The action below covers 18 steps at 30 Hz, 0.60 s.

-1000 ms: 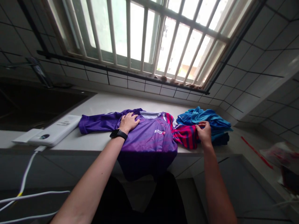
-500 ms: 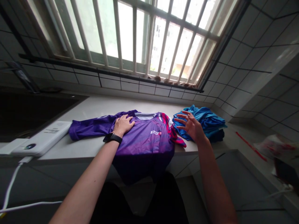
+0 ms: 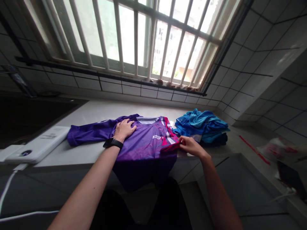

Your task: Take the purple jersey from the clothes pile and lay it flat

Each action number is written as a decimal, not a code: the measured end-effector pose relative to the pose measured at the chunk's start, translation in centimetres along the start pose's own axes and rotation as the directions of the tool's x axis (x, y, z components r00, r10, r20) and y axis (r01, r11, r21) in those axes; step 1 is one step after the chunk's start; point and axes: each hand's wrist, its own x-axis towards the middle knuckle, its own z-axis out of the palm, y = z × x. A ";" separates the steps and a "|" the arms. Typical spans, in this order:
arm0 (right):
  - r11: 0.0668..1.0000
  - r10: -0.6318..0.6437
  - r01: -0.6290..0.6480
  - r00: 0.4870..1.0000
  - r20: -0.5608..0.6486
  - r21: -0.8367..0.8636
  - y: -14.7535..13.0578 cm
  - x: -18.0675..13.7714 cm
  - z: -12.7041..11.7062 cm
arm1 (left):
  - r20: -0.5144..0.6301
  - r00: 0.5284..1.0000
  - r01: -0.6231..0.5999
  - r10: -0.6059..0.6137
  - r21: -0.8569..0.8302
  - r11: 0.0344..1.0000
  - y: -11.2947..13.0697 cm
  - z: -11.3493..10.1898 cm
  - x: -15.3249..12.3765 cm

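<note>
- One purple jersey (image 3: 146,143) lies face up on the counter (image 3: 96,111), its lower part hanging over the front edge toward the person.
- Two hands are in view, both the person's own. The left hand (image 3: 123,129) lies flat with the fingers spread on the jersey's shoulder area, pressing it to the counter; it grasps nothing.
- One black watch (image 3: 112,142) sits on the left wrist, just behind that hand.
- The right hand (image 3: 189,146) is closed in a pinch on the red-striped sleeve (image 3: 170,143) at the jersey's right side, with the sleeve folded inward over the chest.
- The other sleeve stretches out flat to the left of the left hand.
- One heap of blue clothes (image 3: 201,126) rests just beyond the right hand, near the counter's right corner, with a darker piece beneath it; how many garments it holds cannot be told.
- One white device (image 3: 40,145) lies well to the left of the left hand, beside a smaller white block (image 3: 6,150); a white cable (image 3: 9,188) runs down from that end.
- The counter is pale and smooth, with a dark recess (image 3: 28,111) at its far left.
- One barred window (image 3: 134,38) stands behind the counter, beyond both hands, with bright daylight coming through.
- The walls are covered in pale tiles with dark joints.
- One red strip (image 3: 251,149) lies on the ledge to the right of the right hand.
</note>
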 end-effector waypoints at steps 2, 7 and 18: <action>0.999 0.037 -0.030 0.980 -0.197 0.037 -0.5 0.1 0.0 | -0.001 1.000 0.004 -0.004 -0.003 1.000 0.0 0.0 0.0; 0.943 -0.114 0.058 0.982 0.152 0.329 -1.8 -0.9 -0.9 | -0.002 1.000 -0.005 0.005 -0.002 1.000 -0.1 0.0 0.0; 0.985 -0.073 0.048 0.986 -0.152 -0.164 -0.8 4.1 1.9 | -0.021 1.000 -0.022 0.022 -0.017 1.000 -0.4 0.3 0.1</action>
